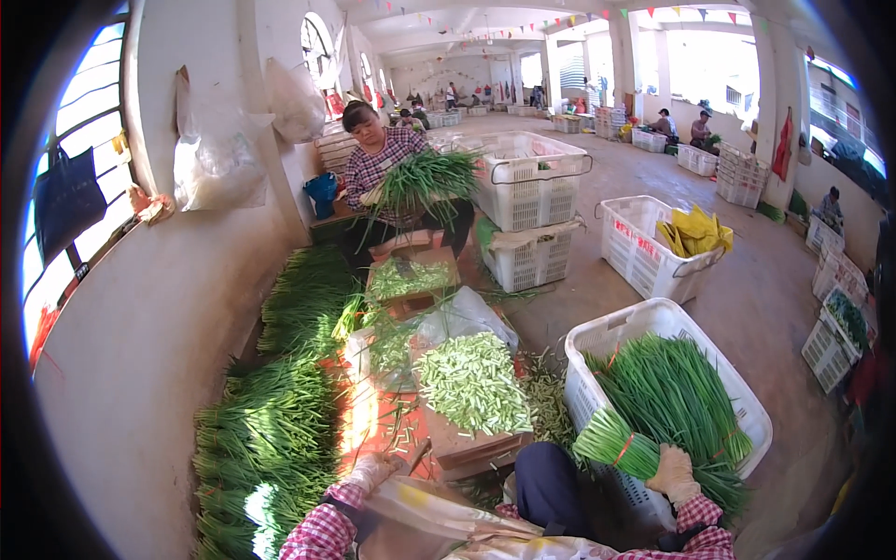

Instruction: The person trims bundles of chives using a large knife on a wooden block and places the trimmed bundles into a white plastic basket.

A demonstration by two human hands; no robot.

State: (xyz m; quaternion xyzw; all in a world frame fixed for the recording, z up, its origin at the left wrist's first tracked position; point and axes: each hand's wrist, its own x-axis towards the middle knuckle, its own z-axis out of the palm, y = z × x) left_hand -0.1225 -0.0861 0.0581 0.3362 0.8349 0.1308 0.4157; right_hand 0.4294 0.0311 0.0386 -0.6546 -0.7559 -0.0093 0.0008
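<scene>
Bundle of green stalks (618,446) (tied with a red band) sits over the white crate (607,336) rim, my gloved right hand (674,474) clenched around it. Cut-stem pile (471,381) lies just left. Left hand (371,469) rests curled by the knife handle (417,455); can't tell if it's gripping.

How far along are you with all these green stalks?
Done: a heap of cut-off stalk ends fills the box in front, and trimmed stalks lie stacked along the wall. In hand: the right hand grips a tied bundle of green stalks at the white crate; the left hand rests near the cutting spot. Left: that crate looks full.
</scene>
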